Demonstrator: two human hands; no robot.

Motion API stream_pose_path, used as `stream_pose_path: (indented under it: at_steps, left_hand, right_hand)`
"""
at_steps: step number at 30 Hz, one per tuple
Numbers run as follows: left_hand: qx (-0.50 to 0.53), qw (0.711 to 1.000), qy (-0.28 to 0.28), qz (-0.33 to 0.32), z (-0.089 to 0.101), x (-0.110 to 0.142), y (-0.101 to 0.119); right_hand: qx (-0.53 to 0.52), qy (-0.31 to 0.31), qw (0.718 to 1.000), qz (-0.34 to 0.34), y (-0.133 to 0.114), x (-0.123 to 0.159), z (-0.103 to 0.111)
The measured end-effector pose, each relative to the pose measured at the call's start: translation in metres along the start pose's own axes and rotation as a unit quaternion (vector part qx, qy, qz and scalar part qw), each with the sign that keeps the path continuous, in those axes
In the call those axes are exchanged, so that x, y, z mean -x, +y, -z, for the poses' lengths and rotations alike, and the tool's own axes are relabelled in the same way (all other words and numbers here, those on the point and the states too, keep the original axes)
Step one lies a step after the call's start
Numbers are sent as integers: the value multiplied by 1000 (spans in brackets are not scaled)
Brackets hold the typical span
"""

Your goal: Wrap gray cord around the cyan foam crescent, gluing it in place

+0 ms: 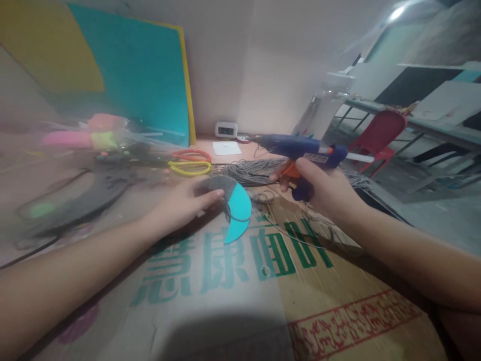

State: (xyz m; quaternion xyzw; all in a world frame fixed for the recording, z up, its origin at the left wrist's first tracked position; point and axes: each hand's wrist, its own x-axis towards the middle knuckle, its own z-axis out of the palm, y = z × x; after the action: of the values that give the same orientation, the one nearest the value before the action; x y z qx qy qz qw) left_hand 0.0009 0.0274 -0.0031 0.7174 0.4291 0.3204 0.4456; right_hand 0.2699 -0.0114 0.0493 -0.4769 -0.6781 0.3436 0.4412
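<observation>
My left hand (205, 200) pinches a teal crescent-shaped piece (239, 208), its upper end wrapped in grey cord. A loose strand of that cord crosses the bare teal part. In my right hand (323, 188) is a dark blue glue gun (285, 145) with an orange trigger, its nozzle pointing left. A white glue stick (359, 157) juts from its back end. Behind the crescent lies a coil of grey cord (255, 173), from which a strand trails to the right. The glue gun's nozzle is apart from the crescent, above and beyond it.
Printed cardboard (233, 301) covers the work surface. Scissors with yellow handles (190, 169) and an orange-red pair (193, 154) lie behind my left hand. At the wall stand a small digital clock (226, 130) and teal board (150, 75). A clear jar (323, 110) and red chair (379, 135) are right.
</observation>
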Motion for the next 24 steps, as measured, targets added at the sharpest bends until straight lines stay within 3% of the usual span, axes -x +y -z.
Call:
stream_pose_path:
  at_steps: [5,9,13,17,24]
  left_hand:
    - [1,999,-17,-28,0,0,5]
    - [-3,1000,-9,-26,-2,-1,7]
    - [16,1000,-8,-15,-2,-1,5]
    - [12,1000,-7,-27,-2,0,7]
    - [16,1000,-13,-19,-2,0,11]
  right_hand:
    - [84,1,996,-4,-21,-14,3]
    - [211,-16,977,3,-24,-54,6]
    - [200,-72,977,4,-2,-110,7]
    - [200,-58,978,-11,30,-157,7]
    - [243,-18,968,-65,71,-188,-3]
